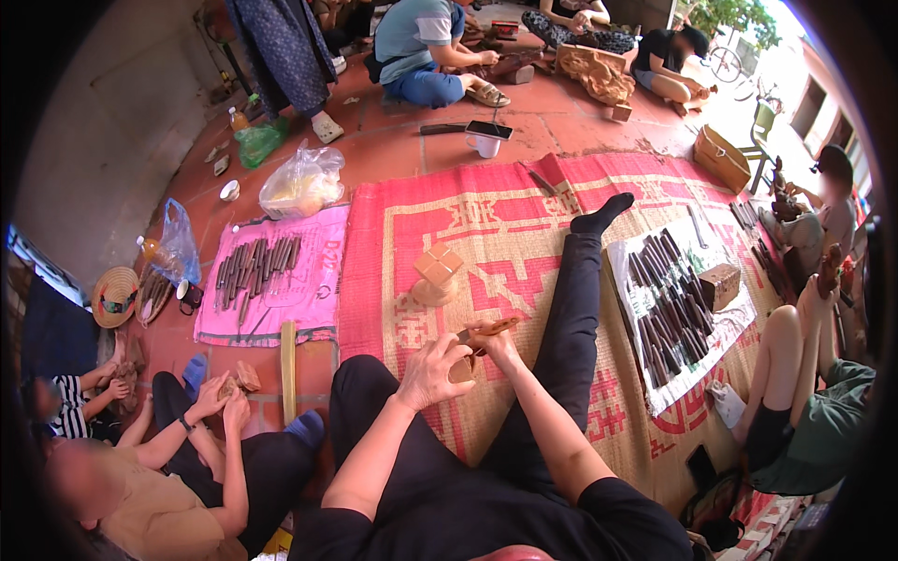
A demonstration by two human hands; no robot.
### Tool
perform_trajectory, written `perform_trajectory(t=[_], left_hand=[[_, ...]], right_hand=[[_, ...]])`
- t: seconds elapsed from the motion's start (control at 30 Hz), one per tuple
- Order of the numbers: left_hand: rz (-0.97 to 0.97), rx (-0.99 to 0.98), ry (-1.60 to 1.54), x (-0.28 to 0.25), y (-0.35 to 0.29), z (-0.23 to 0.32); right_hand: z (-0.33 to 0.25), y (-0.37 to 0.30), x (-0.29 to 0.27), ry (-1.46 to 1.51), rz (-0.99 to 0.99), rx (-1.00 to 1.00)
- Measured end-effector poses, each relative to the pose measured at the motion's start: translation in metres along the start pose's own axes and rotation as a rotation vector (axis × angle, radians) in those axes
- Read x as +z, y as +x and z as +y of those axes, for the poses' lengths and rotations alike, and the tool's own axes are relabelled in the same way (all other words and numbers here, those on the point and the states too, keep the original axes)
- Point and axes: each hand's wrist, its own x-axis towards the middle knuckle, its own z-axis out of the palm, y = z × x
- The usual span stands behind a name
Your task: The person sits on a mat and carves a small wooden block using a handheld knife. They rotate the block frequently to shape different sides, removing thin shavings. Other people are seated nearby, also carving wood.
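Observation:
I sit with both hands together above my lap. My right hand (499, 348) is closed on a reddish-brown piece of carved wood (502, 326), which sticks out past the fingers. Close beside it, my left hand (435, 372) has its fingers curled in toward the wood. A slim dark thing (463, 335) shows at its fingertips; its kind is too small to tell. A tan wooden block (461, 371) shows below and between the hands, partly hidden. On the mat ahead, a square-topped wooden block (439, 264) stands by a rounded tan wooden piece (435, 292).
A red and straw woven mat (374, 243) lies under me. Carving tools (257, 266) cover a pink sheet at left; more tools (669, 323) lie on a white sheet at right. Several people sit around, one (168, 477) close at my left. A mug (485, 145) stands ahead.

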Motion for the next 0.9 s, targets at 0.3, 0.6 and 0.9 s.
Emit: perform_trajectory(t=[0.3, 0.6, 0.9], left_hand=[[0.016, -0.011, -0.014, 0.000, -0.001, -0.001], [0.029, -0.003, -0.027, 0.000, 0.001, 0.000], [0.065, -0.025, -0.017, -0.006, -0.002, 0.000]], right_hand=[[-0.016, -0.008, 0.005, 0.044, 0.114, -0.072], [-0.012, -0.003, -0.009, -0.045, 0.172, -0.034], [0.011, -0.015, -0.016, 0.036, 0.247, -0.086]])
